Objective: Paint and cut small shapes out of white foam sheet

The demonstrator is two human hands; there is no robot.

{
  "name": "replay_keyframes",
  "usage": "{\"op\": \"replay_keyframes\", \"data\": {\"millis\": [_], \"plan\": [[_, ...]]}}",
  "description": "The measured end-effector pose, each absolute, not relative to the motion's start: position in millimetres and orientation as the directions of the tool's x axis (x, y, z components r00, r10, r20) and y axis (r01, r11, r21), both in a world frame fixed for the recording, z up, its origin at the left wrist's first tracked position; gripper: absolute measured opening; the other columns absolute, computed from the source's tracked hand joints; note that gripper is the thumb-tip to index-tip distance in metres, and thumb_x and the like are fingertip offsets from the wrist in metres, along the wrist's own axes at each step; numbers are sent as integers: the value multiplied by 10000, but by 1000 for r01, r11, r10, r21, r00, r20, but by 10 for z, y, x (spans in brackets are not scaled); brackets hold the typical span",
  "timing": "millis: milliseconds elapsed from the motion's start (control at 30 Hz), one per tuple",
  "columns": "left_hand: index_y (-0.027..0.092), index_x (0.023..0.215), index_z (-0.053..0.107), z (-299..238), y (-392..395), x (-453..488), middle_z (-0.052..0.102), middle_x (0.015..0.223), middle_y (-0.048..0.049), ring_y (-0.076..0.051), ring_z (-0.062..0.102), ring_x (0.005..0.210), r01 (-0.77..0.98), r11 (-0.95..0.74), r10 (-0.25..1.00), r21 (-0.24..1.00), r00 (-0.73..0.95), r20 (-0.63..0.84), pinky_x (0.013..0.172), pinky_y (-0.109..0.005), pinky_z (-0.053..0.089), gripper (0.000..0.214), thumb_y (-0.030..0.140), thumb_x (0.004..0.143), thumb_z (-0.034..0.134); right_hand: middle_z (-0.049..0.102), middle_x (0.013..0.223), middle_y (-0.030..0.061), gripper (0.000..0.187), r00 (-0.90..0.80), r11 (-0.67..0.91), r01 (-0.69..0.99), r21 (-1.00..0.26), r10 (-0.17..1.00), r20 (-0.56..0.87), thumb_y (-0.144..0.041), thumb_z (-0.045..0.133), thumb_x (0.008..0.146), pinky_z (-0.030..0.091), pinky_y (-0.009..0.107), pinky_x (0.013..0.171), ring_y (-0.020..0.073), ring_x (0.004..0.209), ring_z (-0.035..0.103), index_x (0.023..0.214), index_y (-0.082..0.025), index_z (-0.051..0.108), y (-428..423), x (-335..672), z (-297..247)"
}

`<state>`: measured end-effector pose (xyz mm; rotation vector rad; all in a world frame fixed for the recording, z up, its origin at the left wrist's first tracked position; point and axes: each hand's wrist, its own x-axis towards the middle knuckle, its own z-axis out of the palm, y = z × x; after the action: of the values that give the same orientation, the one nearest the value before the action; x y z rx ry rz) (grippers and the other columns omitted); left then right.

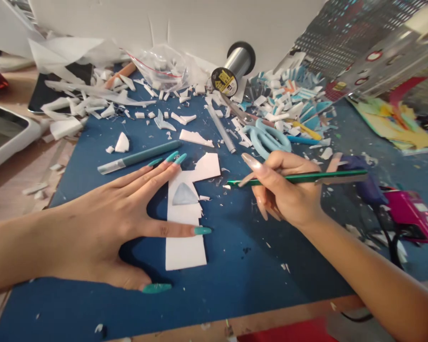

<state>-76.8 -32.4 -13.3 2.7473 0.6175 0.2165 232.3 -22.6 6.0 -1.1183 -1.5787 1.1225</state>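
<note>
My left hand [117, 218] lies spread, its fingers across a white foam-like sheet [185, 249] with jagged cut edges on the blue mat. On that sheet, between index and middle fingers, rests a small translucent grey-blue rounded triangle [184, 194]. My right hand [288, 190] grips a slim, shiny green pen-shaped tool [328, 177], held nearly level. Its tip points left, just right of the sheet and apart from it; I cannot make out the tip's kind. A teal marker-like stick [142, 155] lies beyond my left fingertips.
Blue-handled scissors [267, 137] lie beyond my right hand. A wire spool [233, 69] stands at the back beside a clear zip bag [160, 69]. Scraps [292, 99] are heaped behind. A phone [7, 133] is at left, a magenta object [415, 216] at right.
</note>
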Motion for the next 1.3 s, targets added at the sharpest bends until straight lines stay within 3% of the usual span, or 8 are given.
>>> {"op": "replay_keyframes", "data": {"millis": [100,267,467,700,867,967,1133,1300], "plan": [[573,1505,308,-122,-299,-764,-252,1674,63,-517,203,1491,366,-870,414,330,906,86,1129,-666,361,775,790,805,560,597,425,-47,256,-253,181,231,-956,960,121,-387,711,906,299,161,244,58,249,465,738,-195,686,-207,2246,118],[520,1512,350,-98,-281,-763,-283,1661,39,-519,158,1499,327,-883,377,337,921,94,1140,-659,338,742,747,840,570,530,348,-61,386,-285,44,182,-982,958,-10,-467,745,854,230,174,198,62,185,398,612,-186,638,-109,2103,253],[423,1473,485,-99,-260,-801,-157,1692,14,-466,118,1523,268,-878,354,396,921,162,1203,-623,245,566,576,937,580,637,490,-13,420,-236,167,2,-986,958,162,-567,641,878,391,200,292,97,329,541,733,-178,705,-101,1935,240],[403,1465,504,-95,-311,-827,65,1714,-38,-467,157,1526,345,-840,466,420,855,228,1188,-675,243,590,594,915,597,596,485,-39,353,-235,357,160,-920,919,316,-427,659,928,387,202,335,76,347,517,660,-205,599,-301,1942,126],[479,1532,345,-113,-330,-773,-165,1693,-13,-566,110,1490,401,-842,464,362,880,102,1126,-758,266,901,771,745,670,607,505,-45,314,-279,255,125,-959,936,213,-439,628,954,395,183,340,73,365,547,751,-199,618,-304,1834,85],[499,1516,362,-121,-356,-741,-160,1694,5,-525,153,1502,432,-824,494,367,864,93,1160,-710,265,823,746,785,649,641,563,-38,316,-329,200,119,-972,932,152,-481,587,970,426,189,372,78,405,574,838,-197,629,-297,1778,44],[509,1483,415,-116,-387,-721,-165,1694,29,-486,164,1517,454,-809,520,373,849,96,1181,-681,253,743,693,808,663,519,463,-64,428,-362,243,181,-953,918,165,-486,512,1006,304,198,316,54,330,483,688,-201,536,-322,1747,23],[495,1473,444,-110,-351,-732,-152,1696,18,-507,186,1503,429,-811,498,398,863,85,1167,-701,264,733,691,802,666,523,482,-71,410,-365,240,136,-961,914,177,-475,559,984,416,210,396,58,343,486,674,-212,514,-309,1752,1]]}}
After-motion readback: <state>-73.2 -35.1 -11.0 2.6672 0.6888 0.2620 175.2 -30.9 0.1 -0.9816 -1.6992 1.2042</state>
